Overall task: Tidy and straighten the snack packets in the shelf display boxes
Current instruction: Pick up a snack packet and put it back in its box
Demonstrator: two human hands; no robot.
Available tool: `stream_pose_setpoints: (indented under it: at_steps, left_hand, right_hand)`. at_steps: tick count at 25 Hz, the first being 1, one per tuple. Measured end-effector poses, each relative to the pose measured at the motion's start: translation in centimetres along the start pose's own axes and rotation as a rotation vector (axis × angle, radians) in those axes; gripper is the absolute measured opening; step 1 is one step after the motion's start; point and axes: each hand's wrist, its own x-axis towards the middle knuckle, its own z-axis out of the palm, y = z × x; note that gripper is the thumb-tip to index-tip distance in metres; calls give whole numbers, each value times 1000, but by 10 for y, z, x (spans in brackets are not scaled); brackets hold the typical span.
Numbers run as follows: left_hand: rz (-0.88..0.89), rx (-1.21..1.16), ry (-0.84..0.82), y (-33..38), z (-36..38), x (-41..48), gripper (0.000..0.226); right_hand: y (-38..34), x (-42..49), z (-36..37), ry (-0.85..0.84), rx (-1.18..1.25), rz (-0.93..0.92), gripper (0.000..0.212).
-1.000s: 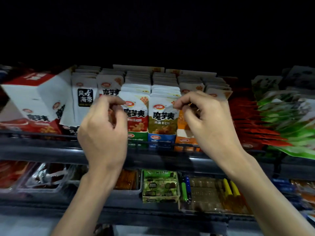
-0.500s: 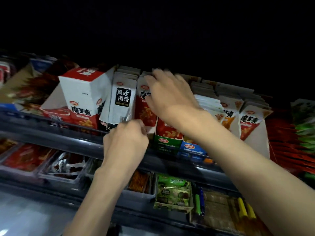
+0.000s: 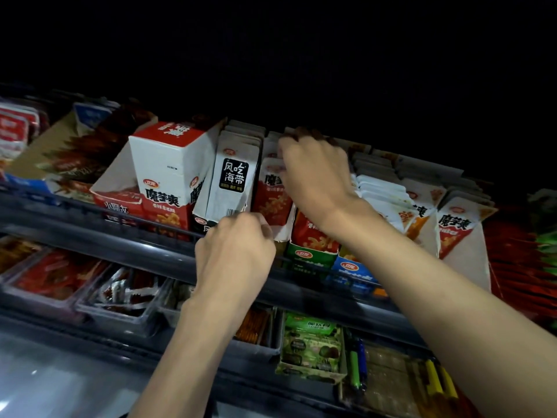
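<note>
Shelf (image 3: 78,233), mid-frame: red packets (image 3: 272,202) stand upright between white packets (image 3: 233,182) and green box (image 3: 310,255). Right hand (image 3: 316,179) lies over the row, fingers hooked over the packet tops, grip closed on them. Left hand (image 3: 235,254) is curled at the red packets' lower edge; whether its grip has hold of anything cannot be told.

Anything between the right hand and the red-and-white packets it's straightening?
Nothing visible. The right hand is on the red-and-white packets, fingers curled over their tops. The left hand sits lower, by the black-label packet's bottom edge.
</note>
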Motion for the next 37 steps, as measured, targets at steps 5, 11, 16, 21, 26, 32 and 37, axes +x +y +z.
stream_pose_setpoints:
  at_steps: [5,11,16,21,26,32,37]
  left_hand:
    - [1,10,-5,0,1,1,26]
    - [-6,9,-5,1,0,1,27]
    - [-7,0,-14,1,-1,1,26]
    - [-5,13,-23,2,0,0,26]
    - [-15,19,-25,1,0,0,25]
    - [-10,10,-4,2,-1,-1,21]
    - [29,-106,176,5,1,-2,22]
  right_hand:
    - [-1,2,-1,15,-102,36,20]
    - [-2,6,2,45,-48,2,36]
    - [-4,5,5,82,54,-24,32]
    - [3,7,13,16,-43,-84,32]
    - [5,8,12,-21,0,-93,39]
    - [7,9,18,44,92,-82,37]
    - [11,6,7,324,300,-97,23]
